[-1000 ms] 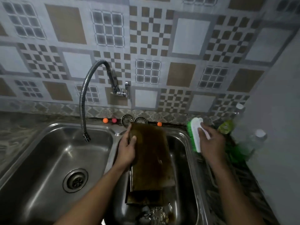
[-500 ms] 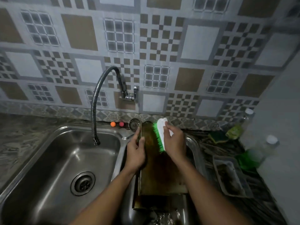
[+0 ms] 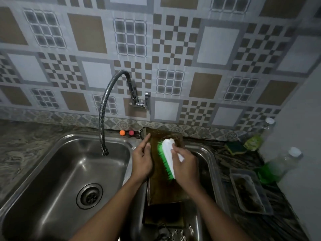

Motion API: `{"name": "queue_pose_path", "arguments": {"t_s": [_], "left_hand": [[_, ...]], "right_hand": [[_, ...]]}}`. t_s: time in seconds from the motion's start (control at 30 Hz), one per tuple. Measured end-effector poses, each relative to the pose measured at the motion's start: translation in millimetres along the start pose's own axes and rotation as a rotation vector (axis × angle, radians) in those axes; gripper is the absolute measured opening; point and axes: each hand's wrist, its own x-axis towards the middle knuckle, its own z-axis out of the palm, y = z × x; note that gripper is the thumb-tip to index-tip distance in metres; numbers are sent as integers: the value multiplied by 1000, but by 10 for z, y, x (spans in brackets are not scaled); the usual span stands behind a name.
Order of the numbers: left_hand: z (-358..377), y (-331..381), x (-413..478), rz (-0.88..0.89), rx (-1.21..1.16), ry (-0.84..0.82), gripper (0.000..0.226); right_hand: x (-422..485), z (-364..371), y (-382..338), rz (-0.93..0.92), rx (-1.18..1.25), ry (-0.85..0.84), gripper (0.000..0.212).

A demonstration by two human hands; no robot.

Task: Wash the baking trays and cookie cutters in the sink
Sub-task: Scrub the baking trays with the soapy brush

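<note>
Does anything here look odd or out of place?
Slightly: the tray being scrubbed with the brush leans in the right basin, but the tap hose hangs over the left basin, and no water shows.

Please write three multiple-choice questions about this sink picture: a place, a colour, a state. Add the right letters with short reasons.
1. Where does the tap hose end?
A. over the left basin
B. over the right basin
C. over the counter

2. What colour are the bristles of the brush?
A. blue
B. green
C. red

3. What does the right hand do?
A. hangs idle
B. turns the tap
C. grips the brush

Answers:
1 A: the nozzle hangs above the left basin.
2 B: green bristles show under the white back.
3 C: its fingers curl round the brush, which lies on the brown tray.
</note>
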Motion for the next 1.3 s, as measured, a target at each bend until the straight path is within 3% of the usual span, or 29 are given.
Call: {"name": "queue_pose_path", "arguments": {"t_s": [0.13, 0.27, 0.4, 0.5, 0.7, 0.83, 1.0, 1.2, 1.3], "left_hand": [[-45, 50, -108, -7, -11, -36, 37], [63, 172, -80, 23, -13, -85, 37], [136, 169, 39, -5, -120, 110, 37], [29, 48, 138, -34, -124, 238, 36], [-1, 35, 83, -99, -142, 181, 36], [157, 115, 88, -55, -130, 146, 36], [75, 107, 134, -21, -167, 266, 35], [-1, -10, 168, -92, -195, 265, 34], [68, 20, 144, -112, -219, 260, 34]], "right_hand": [[241, -224, 256, 168, -44, 75, 26], [273, -124, 31, 153, -15, 77, 27], [-91, 109, -281, -18, 63, 36, 23], [-298, 32, -86, -102, 32, 20, 23], [-8, -261, 303, 128, -18, 102, 26], [-133, -5, -98, 15, 46, 67, 25], [-513, -6, -45, -126, 72, 15, 27], [-309, -428, 646, 114, 5, 124, 22], [-219, -443, 554, 102, 0, 118, 22]]}}
